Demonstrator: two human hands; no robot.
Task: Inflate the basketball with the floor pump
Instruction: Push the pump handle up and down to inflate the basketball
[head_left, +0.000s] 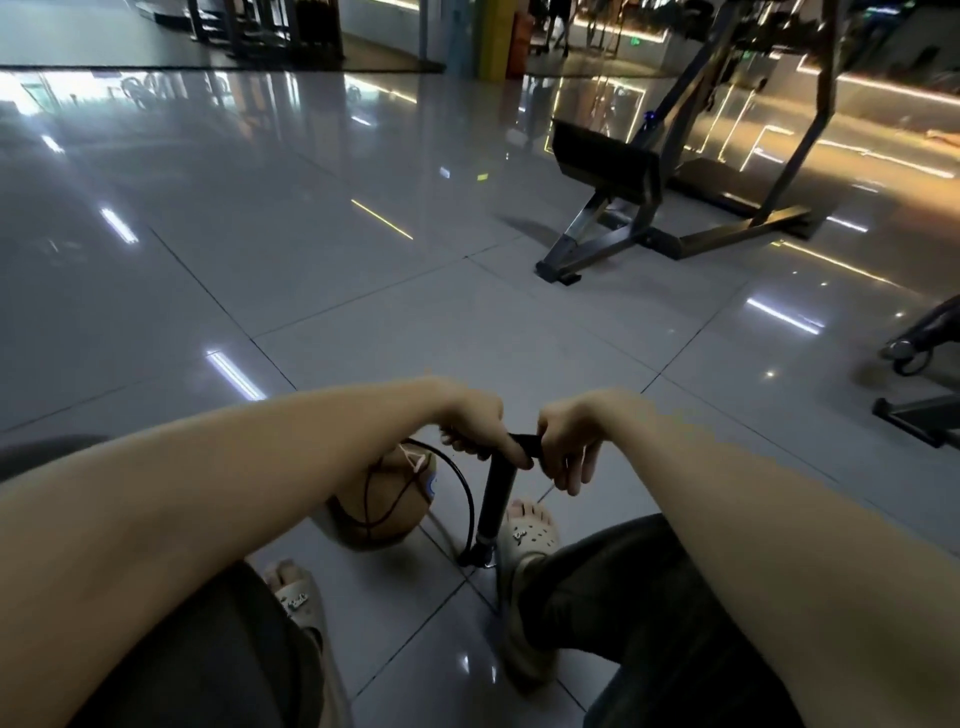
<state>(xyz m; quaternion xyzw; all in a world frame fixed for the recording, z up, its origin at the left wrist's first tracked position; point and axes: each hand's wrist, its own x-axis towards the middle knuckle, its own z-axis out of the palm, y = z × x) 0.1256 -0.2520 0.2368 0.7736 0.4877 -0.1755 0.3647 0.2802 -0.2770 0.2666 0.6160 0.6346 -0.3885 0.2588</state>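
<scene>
Both hands closed on the T-handle (525, 445) of the floor pump (493, 501): left hand (475, 423) wrapped over the left end, right hand (566, 441) over the right end, with its lower fingers hanging loosely below the bar. Pump barrel stands nearly upright on the glossy tiled floor (363, 291); right sandalled foot (530, 535) beside its base. Black hose (465, 488) loops from the base up to the basketball (379, 512), which rests on the floor just left of the pump, partly hidden by the left forearm. Gym bench frame (623, 197) stands well apart, beyond.

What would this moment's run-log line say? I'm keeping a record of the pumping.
step: pumping | left hand: on pump handle | right hand: on handle | hose: toward basketball | right foot: at pump base
</scene>
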